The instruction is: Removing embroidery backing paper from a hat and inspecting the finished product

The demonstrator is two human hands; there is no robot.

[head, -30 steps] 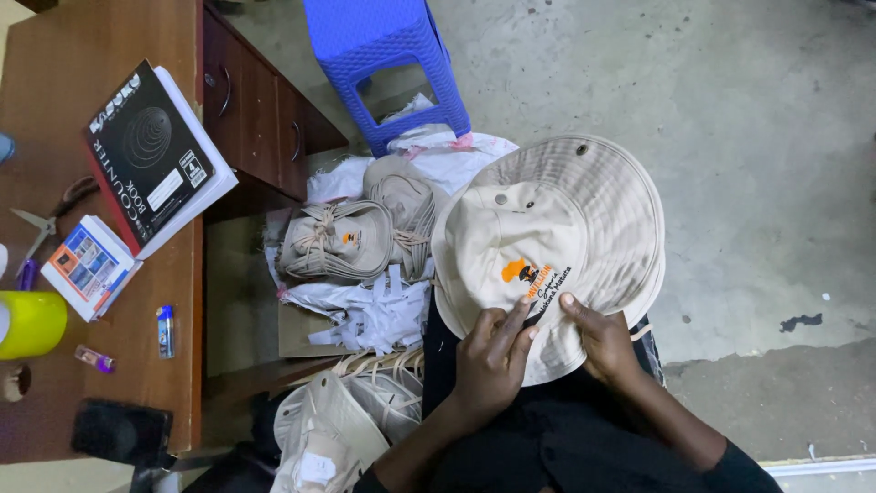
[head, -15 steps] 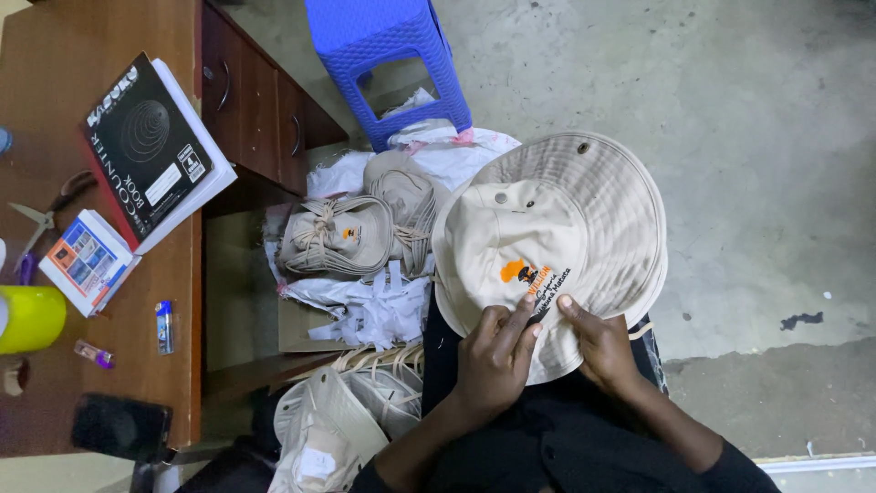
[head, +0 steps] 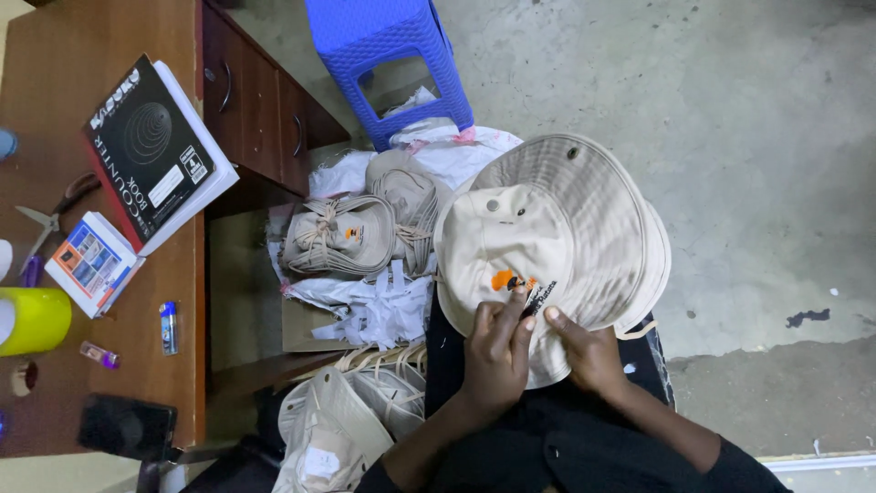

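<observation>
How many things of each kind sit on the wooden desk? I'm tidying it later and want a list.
Books: 1
Small printed boxes: 1
Scissors: 1
Yellow-green cups: 1
Lighters: 1
Small purple vials: 1
Black phones: 1
Total: 7, not counting bits cut off at the desk edge.

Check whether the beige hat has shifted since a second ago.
No. The beige hat keeps the same place beside the blue stool; both hands stay at its emblem.
</observation>
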